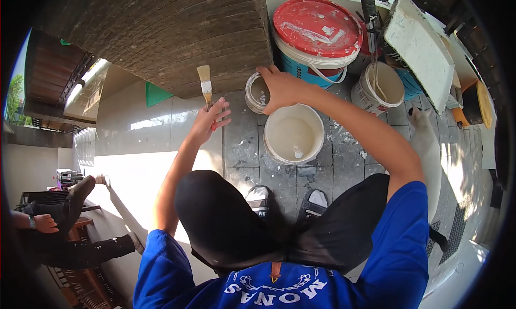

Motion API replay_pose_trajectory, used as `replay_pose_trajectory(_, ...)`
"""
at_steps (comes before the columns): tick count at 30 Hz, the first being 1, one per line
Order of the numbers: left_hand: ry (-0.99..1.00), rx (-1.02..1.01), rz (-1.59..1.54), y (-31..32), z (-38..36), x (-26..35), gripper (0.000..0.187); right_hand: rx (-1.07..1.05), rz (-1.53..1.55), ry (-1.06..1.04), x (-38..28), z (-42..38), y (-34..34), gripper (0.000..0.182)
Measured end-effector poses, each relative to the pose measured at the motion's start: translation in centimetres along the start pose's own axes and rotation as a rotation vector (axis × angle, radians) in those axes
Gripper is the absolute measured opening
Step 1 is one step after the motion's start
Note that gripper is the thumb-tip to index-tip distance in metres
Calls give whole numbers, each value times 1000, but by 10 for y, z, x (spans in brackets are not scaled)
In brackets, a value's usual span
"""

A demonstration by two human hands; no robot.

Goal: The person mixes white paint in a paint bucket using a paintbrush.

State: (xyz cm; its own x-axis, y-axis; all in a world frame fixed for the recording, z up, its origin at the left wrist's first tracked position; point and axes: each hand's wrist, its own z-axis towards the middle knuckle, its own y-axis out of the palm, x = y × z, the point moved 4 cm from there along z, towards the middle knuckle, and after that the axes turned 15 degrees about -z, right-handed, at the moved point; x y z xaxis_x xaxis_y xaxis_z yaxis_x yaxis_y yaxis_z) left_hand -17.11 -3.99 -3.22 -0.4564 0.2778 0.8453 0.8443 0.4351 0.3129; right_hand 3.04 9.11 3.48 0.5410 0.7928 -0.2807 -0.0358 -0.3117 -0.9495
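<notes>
Grey paving (242, 150) makes the floor, and the left hand (203, 124) has a brush (206, 86) in narrow grip, bristles pointing away, while a small pot (249, 95) is held by its rim in the wide grip of the right hand (286, 88), near a white bucket (321, 141), so a steady rim should help.

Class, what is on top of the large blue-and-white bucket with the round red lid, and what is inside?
White smears and flecks mark the round red lid. What the blue-and-white bucket holds cannot be seen: the lid covers it.
</notes>
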Motion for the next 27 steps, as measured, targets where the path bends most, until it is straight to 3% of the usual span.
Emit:
replay_pose_trajectory(3, -141, -172, -52, 17, 11, -28, 63, -30, 4, -94, -19, -29, -15, 107)
replay_pose_trajectory(6, -250, -420, -140, 62, -14, -25, 62, -65, 13, -148, -34, -51, -12, 109)
replay_pose_trajectory(10, -281, -396, -189, 65, -16, -35, 58, 72, 67, -148, -51, -78, -17, 111)
replay_pose_trajectory(16, -272, -450, -321, 81, -29, -15, 64, 460, 477, -59, -35, -88, -9, 117)
replay_pose_trajectory(22, -266, -480, -261, 98, -23, -9, 71, 609, 700, -36, -25, -81, 3, 111)
replay_pose_trajectory(27, -373, -442, -259, 103, -22, -1, 66, 545, 575, -28, -18, -96, -1, 107)
